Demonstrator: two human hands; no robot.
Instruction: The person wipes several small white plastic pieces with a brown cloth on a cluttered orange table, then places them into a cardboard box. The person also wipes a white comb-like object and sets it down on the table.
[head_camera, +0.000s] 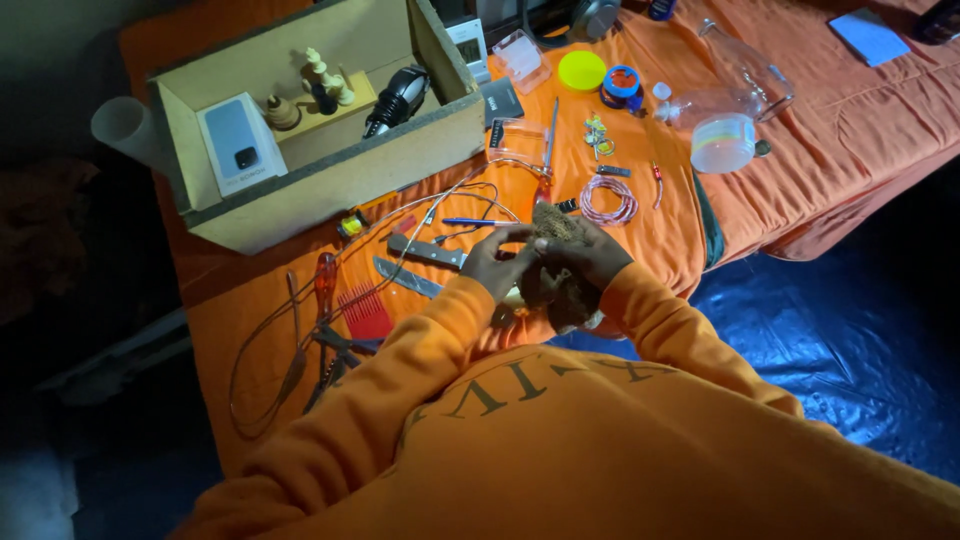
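Observation:
Both hands meet over the near edge of an orange-covered table (640, 230). My left hand (495, 265) and my right hand (590, 255) together hold a small brown, fibrous, rounded thing (558, 290); what it is cannot be told. My left fingers pinch its top, and my right hand wraps over its far side. Orange sleeves cover both arms. Just beyond the hands lie a blue pen (475, 222) and a knife (425, 251).
A cardboard box (330, 180) at the back left holds chess pieces, a white phone box and a black tool. Around it lie a red comb (366, 312), a red-handled screwdriver (325, 280), pliers, wires, a coiled pink cable (607, 200), a yellow lid (581, 70) and clear bottles (735, 85). Blue plastic sheeting covers the floor at the right.

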